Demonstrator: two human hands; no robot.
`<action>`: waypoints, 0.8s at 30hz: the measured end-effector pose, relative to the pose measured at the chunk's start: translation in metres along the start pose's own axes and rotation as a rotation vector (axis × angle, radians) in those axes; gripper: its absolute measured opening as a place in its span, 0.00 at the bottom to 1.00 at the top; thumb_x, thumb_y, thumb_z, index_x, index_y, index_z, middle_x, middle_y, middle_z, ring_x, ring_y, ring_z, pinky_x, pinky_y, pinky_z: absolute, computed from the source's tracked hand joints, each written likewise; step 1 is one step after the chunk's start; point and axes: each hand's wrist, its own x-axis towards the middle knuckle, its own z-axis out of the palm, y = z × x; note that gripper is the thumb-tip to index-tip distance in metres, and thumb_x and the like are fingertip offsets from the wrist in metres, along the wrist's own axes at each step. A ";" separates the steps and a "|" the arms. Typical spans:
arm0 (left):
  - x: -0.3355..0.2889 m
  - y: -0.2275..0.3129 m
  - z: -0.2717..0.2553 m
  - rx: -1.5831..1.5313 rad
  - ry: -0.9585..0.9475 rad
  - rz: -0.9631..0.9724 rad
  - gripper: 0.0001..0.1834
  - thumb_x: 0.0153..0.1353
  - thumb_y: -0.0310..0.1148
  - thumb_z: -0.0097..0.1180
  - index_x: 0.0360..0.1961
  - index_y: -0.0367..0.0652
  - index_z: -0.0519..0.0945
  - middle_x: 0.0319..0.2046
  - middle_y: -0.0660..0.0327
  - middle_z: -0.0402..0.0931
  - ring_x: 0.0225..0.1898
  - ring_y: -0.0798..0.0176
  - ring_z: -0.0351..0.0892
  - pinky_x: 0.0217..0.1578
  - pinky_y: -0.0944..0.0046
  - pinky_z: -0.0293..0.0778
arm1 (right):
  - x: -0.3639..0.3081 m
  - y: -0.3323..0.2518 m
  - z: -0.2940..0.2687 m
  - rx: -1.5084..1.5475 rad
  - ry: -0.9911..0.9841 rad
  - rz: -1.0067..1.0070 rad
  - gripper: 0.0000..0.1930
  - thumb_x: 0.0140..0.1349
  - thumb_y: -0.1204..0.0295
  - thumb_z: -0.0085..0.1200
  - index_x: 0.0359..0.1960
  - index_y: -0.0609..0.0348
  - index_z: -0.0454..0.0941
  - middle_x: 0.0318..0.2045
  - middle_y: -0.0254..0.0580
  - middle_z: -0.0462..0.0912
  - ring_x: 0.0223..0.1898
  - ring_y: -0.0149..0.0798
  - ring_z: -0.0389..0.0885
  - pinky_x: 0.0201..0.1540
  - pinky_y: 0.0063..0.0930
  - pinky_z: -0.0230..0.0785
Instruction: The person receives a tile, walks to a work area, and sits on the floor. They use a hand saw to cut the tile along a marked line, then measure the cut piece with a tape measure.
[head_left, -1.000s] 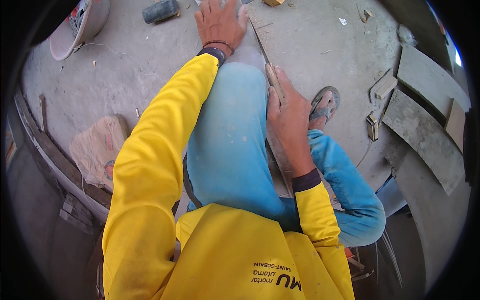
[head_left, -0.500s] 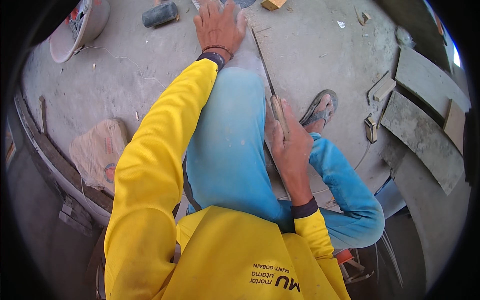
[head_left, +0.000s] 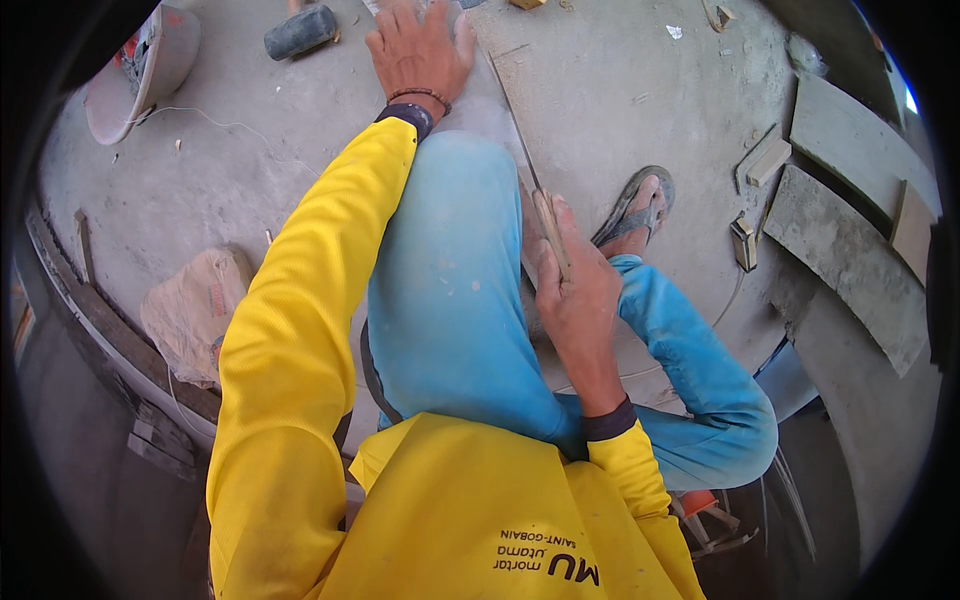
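My left hand point(head_left: 420, 55) lies palm down with fingers spread on a pale board point(head_left: 490, 112) at the top of the view. My left knee, in dusty blue trousers, rests over that board. In my right hand point(head_left: 585, 295) is the wooden handle of a hand saw point(head_left: 552, 236), fingers wrapped round it. Its thin blade, seen nearly edge-on, runs up and left along the board's right edge. The blade's lower part is hidden by the hand and leg, and my left fingertips are cut off by the picture's top.
A black-headed mallet point(head_left: 300, 33) and a pale bucket point(head_left: 165, 65) lie at the far left. A paper sack point(head_left: 198, 310) slumps beside my left arm. On the right are my sandalled foot point(head_left: 640, 210), small wood blocks point(head_left: 743, 243) and several grey boards point(head_left: 850, 265).
The view has shifted slightly, so the far things sit a little further left and higher. Both hands keep nearly the same pose and grip.
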 end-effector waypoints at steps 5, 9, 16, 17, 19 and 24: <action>0.009 0.008 -0.006 -0.001 -0.004 0.016 0.23 0.69 0.55 0.51 0.57 0.54 0.81 0.47 0.53 0.74 0.50 0.50 0.70 0.48 0.48 0.61 | 0.048 0.009 0.026 -0.057 0.043 -0.053 0.29 0.65 0.76 0.56 0.69 0.61 0.71 0.42 0.60 0.86 0.38 0.61 0.86 0.43 0.48 0.78; 0.000 -0.003 -0.003 -0.009 -0.025 0.004 0.24 0.70 0.55 0.51 0.56 0.54 0.80 0.48 0.53 0.74 0.50 0.49 0.70 0.48 0.47 0.60 | -0.006 0.007 0.009 0.030 0.098 -0.094 0.27 0.66 0.76 0.56 0.68 0.61 0.72 0.40 0.62 0.85 0.38 0.63 0.84 0.42 0.49 0.77; 0.008 0.005 -0.002 -0.032 -0.016 0.034 0.24 0.70 0.55 0.51 0.58 0.53 0.79 0.45 0.53 0.73 0.50 0.49 0.69 0.48 0.47 0.60 | 0.032 0.015 0.027 -0.041 0.046 -0.007 0.29 0.65 0.77 0.56 0.70 0.60 0.70 0.41 0.61 0.86 0.39 0.61 0.86 0.44 0.48 0.78; 0.009 0.002 0.003 -0.035 0.019 0.048 0.24 0.70 0.55 0.51 0.58 0.53 0.79 0.45 0.53 0.73 0.49 0.50 0.69 0.48 0.47 0.60 | 0.029 0.019 0.028 -0.017 0.084 -0.051 0.29 0.65 0.77 0.56 0.70 0.60 0.71 0.41 0.61 0.86 0.39 0.61 0.86 0.44 0.48 0.78; 0.007 -0.002 0.002 -0.023 0.003 0.042 0.24 0.70 0.55 0.51 0.58 0.54 0.79 0.45 0.53 0.73 0.49 0.49 0.69 0.48 0.47 0.60 | 0.015 0.019 0.022 0.033 0.116 -0.085 0.28 0.65 0.77 0.56 0.69 0.60 0.71 0.40 0.62 0.86 0.39 0.61 0.85 0.43 0.49 0.77; -0.002 -0.007 0.001 -0.018 -0.006 0.027 0.24 0.70 0.54 0.50 0.57 0.53 0.79 0.45 0.53 0.73 0.48 0.49 0.70 0.48 0.47 0.59 | -0.011 0.008 0.008 0.058 0.034 0.018 0.27 0.66 0.77 0.56 0.68 0.60 0.73 0.39 0.62 0.85 0.37 0.62 0.85 0.43 0.49 0.77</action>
